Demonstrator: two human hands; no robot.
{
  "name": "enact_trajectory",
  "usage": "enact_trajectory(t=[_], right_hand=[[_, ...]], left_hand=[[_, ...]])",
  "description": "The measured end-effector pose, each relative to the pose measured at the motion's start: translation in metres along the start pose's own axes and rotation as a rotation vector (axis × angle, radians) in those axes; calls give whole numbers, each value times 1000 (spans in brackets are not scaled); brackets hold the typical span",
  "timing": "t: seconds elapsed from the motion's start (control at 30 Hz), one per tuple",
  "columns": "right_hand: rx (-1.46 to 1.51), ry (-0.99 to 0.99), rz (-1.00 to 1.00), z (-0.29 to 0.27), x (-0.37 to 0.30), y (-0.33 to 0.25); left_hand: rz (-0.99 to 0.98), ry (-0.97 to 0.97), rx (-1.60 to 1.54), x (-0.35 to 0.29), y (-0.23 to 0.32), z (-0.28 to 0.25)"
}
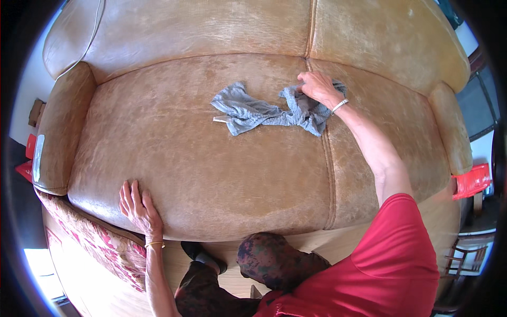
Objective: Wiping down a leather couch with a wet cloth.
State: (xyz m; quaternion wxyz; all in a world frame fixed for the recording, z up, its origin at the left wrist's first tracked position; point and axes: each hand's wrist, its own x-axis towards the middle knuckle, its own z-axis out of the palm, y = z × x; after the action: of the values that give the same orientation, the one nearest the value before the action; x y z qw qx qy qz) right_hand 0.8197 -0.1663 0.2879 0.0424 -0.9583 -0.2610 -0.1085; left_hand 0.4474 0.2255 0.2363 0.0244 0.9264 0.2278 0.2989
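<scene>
A tan leather sofa (211, 174) with worn, scuffed patches fills most of the view. Near the seam at the back of its seat, my right hand (319, 89) is closed on a crumpled grey-blue cloth (253, 112). The cloth trails leftward over the seat, with a small white tag at its lower left edge. My left hand (138, 207) lies flat on the front left part of the seat, fingers stretched out, holding nothing. A bracelet circles each wrist.
A white cord (94, 39) hangs over the sofa's back at the left. Floral-patterned upholstery (95, 238) stands by the front left corner. Red objects (471, 181) show beyond the right armrest. A wooden chair (467, 259) is at the far right. My knee touches the seat's front edge.
</scene>
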Motion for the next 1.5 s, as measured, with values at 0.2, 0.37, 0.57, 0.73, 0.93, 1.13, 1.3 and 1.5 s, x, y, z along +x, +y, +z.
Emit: enact_trajectory(t=[0.2, 0.37, 0.57, 0.73, 0.93, 1.13, 1.3, 1.5], right_hand=[[375, 59, 242, -20, 0, 8], [734, 334, 374, -20, 6, 22], [154, -160, 276, -38, 23, 66], [1304, -76, 347, -51, 48, 76], [428, -52, 364, -34, 25, 56], [107, -249, 419, -18, 28, 58], [1194, -57, 565, -14, 41, 109], [101, 536, 283, -8, 29, 107]], left_hand=[[-17, -5, -2, 6, 6, -4], [-19, -17, -21, 3, 4, 0], [-15, -17, -27, -1, 5, -6], [-20, -22, -11, 1, 4, -5], [-11, -16, -20, 5, 6, -2], [-19, -20, -22, 1, 4, -2], [-28, -24, -34, 1, 5, -4], [-5, -17, -37, 0, 0, -1]])
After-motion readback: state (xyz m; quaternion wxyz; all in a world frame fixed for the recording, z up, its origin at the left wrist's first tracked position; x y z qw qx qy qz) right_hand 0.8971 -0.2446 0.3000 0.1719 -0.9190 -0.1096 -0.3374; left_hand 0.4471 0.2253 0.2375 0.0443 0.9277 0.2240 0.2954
